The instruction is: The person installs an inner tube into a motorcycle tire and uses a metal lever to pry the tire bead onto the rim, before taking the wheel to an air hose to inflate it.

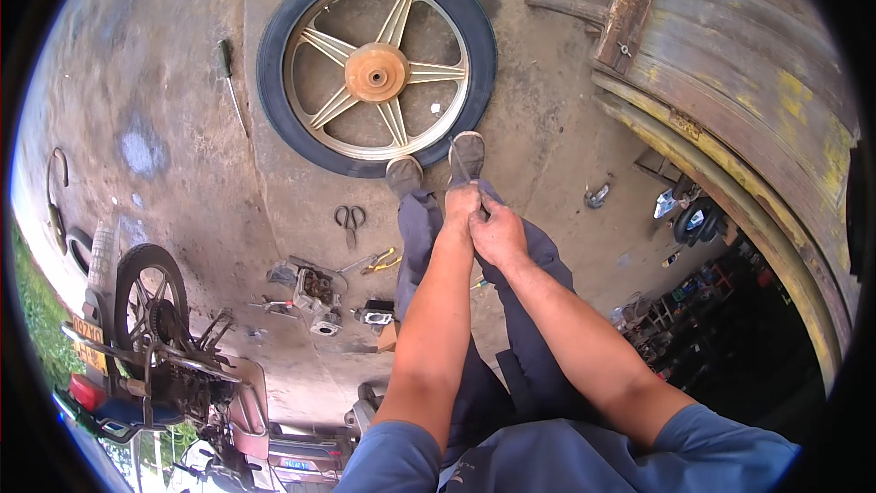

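A motorcycle wheel (422,72) with pale five-point spokes and a rusty hub lies flat on the floor, its black tyre (277,114) around the rim. My shoes stand against the tyre's near edge. Both hands are closed together just this side of it, on a thin dark metal bar (461,164) that looks like a tyre lever. The bar's far end reaches the tyre's near edge beside the rim. My left hand (462,199) wraps the bar farther up. My right hand (498,232) presses close against it, lower and to the right. My fingers hide the lower end of the bar.
A screwdriver (233,82) lies left of the wheel. Scissors (349,223), yellow-handled pliers (381,260) and a metal engine part (316,292) lie left of my legs. A motorcycle (155,338) stands at lower left. A worn yellowish metal panel (730,64) borders the right.
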A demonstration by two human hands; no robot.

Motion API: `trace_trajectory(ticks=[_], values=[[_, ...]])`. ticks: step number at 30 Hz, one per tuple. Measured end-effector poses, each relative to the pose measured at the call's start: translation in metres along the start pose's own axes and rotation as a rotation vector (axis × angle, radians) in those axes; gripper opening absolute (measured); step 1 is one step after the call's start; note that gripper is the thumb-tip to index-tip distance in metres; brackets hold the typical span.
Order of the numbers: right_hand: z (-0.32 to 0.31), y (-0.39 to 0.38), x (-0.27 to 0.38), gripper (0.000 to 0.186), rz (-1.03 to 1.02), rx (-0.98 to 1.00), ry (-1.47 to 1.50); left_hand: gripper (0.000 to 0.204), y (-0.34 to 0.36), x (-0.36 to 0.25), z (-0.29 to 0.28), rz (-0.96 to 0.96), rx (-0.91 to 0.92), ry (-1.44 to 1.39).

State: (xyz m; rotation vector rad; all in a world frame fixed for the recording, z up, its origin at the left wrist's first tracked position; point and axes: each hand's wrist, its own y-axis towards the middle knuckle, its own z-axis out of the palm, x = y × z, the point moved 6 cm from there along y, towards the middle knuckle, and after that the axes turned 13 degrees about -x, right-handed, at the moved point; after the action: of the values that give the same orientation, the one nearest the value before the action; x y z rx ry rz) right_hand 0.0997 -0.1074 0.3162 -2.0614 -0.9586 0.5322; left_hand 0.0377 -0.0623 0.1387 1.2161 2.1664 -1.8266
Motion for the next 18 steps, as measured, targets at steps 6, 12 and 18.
trace_trajectory(ticks=[6, 12, 18], values=[[0.009, 0.021, 0.031, 0.058, -0.053, 0.021, -0.036, 0.045, 0.030, 0.020, -0.012, 0.110, -0.025, 0.141], [-0.034, 0.025, -0.023, 0.054, -0.162, -0.074, 0.024, 0.040, 0.000, -0.051, 0.023, 0.289, -0.192, 0.213], [-0.079, 0.054, 0.029, 0.047, -0.103, -0.070, -0.022, 0.030, 0.058, -0.084, 0.004, 0.276, -0.161, 0.216]])
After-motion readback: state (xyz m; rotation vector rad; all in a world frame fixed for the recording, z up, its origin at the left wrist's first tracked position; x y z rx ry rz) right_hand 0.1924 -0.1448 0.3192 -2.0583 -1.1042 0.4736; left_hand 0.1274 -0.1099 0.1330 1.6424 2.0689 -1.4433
